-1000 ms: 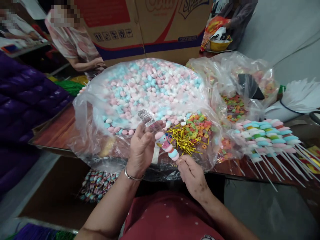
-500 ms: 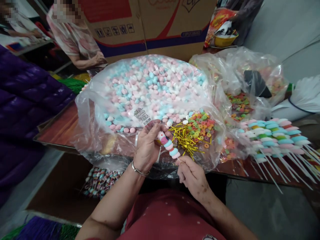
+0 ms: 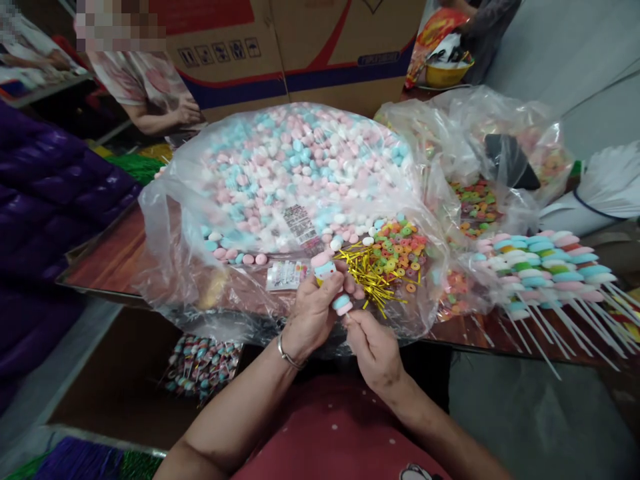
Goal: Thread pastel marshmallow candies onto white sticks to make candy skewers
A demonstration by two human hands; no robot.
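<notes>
Left hand (image 3: 313,317) around a candy skewer (image 3: 324,268), right hand (image 3: 374,345) pinching its lower end; gold ties (image 3: 367,280), ring candies (image 3: 400,250), bagged marshmallows (image 3: 295,167) beyond

Marshmallow skewer (image 3: 343,305) matt, smooth; twist ties (image 3: 369,277) shiny, metallic-looking; bag (image 3: 163,207) glossy plastic.

Your left hand (image 3: 317,310) covers the mid-section of the marshmallow skewer (image 3: 324,265); your right hand (image 3: 373,343) hides its lower end. You can't read the barcode label (image 3: 300,223) or the small white packet (image 3: 285,275), print too fine. Top edge crops the carton (image 3: 320,40), right edge crops the white stick bundle (image 3: 613,180), bottom edge cuts your shirt print (image 3: 415,473). Skewers in the floor box (image 3: 115,393): too small to count.
</notes>
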